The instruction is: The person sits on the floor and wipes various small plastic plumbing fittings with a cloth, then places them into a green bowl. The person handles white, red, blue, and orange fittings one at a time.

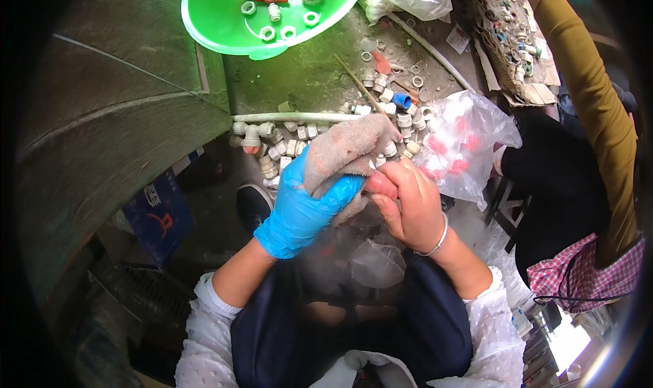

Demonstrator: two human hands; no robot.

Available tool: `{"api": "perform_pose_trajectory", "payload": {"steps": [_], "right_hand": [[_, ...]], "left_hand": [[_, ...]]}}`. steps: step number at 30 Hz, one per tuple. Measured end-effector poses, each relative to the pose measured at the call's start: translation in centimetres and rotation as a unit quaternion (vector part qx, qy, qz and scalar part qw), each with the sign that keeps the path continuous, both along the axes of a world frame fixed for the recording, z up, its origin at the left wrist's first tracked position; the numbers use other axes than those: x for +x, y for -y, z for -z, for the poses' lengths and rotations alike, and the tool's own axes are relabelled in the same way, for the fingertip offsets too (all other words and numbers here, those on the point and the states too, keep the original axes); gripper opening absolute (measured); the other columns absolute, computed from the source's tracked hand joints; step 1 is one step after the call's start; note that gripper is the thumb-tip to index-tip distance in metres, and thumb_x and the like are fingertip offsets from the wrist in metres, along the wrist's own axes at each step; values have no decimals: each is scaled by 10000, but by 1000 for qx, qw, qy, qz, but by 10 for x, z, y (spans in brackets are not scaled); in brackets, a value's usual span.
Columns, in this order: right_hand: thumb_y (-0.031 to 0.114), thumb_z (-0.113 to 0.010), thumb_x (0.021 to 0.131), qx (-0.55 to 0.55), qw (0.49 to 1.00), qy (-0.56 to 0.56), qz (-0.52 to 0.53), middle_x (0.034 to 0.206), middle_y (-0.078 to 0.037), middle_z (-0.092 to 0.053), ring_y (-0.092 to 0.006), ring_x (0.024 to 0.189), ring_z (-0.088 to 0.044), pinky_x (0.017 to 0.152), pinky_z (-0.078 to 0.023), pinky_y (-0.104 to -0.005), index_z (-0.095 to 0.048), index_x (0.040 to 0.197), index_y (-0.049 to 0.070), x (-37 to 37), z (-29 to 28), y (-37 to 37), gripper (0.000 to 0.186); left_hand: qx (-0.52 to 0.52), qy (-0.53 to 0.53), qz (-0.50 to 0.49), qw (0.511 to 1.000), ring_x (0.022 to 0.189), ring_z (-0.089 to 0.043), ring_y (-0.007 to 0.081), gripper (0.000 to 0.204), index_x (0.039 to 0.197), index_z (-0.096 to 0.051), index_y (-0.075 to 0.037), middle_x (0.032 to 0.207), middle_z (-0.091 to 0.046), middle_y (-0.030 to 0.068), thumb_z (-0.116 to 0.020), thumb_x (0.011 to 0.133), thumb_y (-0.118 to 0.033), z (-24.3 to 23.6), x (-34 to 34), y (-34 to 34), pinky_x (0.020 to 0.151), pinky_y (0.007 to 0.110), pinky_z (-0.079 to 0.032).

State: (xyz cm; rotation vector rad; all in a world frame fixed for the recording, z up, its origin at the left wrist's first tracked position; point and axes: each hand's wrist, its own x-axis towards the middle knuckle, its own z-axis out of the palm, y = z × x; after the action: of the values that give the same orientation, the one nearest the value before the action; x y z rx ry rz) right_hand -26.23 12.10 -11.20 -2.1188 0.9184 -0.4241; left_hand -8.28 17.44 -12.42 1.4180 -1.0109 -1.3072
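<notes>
My left hand (299, 211), in a blue glove, is closed around a fuzzy grey cloth (350, 143) that bunches up over its fingers. My right hand (415, 207) is bare, with a thin bracelet at the wrist. Its thumb and fingers pinch a rounded red piece (382, 184) against the fold of the cloth; the far end of that piece is hidden. Just beyond both hands lies a pile of white pipe fittings (292, 146). One blue fitting (402, 101) sits among them. Right of the cloth rests a clear plastic bag (469, 139) with red and white things inside.
A green basin (224, 41) holding several white fittings and a red-handled valve stands at the far left. White pipes (299, 117) lie near the pile. A cardboard piece (510, 47) with small parts is far right, beside another person's sleeved arm (578, 54).
</notes>
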Motion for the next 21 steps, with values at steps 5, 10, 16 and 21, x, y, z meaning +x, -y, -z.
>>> {"api": "perform_pose_trajectory", "payload": {"steps": [5, 10, 16, 21], "right_hand": [[332, -424, 942, 574, 780, 155, 196, 540, 14, -359, -135, 420, -344, 423, -254, -249, -488, 839, 69, -5, 15, -12, 290], [439, -250, 971, 826, 464, 269, 174, 512, 86, -253, -34, 386, -162, 400, -162, -188, -455, 772, 81, -12, 13, 4, 458], [307, -442, 945, 543, 796, 194, 183, 715, 7, -460, -74, 550, -386, 471, -339, -219, -524, 994, -7, -11, 9, 7, 329], [126, -655, 791, 63, 998, 19, 6, 852, -130, -567, -251, 699, -562, 621, -450, -317, -515, 1063, 8, -1, 4, 2, 327]], "left_hand": [[-87, 146, 59, 984, 930, -585, 303, 511, 1122, -551, -38, 1034, -585, 155, -745, 658, -130, 17, 4, -3, 807, 340, -465], [85, -167, -159, 969, 1084, -529, 223, 514, 1250, -449, -28, 1205, -527, 93, -617, 825, -263, 32, 7, -18, 923, 344, -428], [137, -349, -165, 912, 1221, -417, 222, 554, 1373, -290, -28, 1355, -384, 114, -465, 929, -311, 28, 12, -9, 1017, 344, -351], [155, -186, -33, 970, 1143, -483, 211, 666, 1334, -334, 2, 1258, -479, 117, -637, 803, -262, 22, 14, -5, 988, 336, -373]]}}
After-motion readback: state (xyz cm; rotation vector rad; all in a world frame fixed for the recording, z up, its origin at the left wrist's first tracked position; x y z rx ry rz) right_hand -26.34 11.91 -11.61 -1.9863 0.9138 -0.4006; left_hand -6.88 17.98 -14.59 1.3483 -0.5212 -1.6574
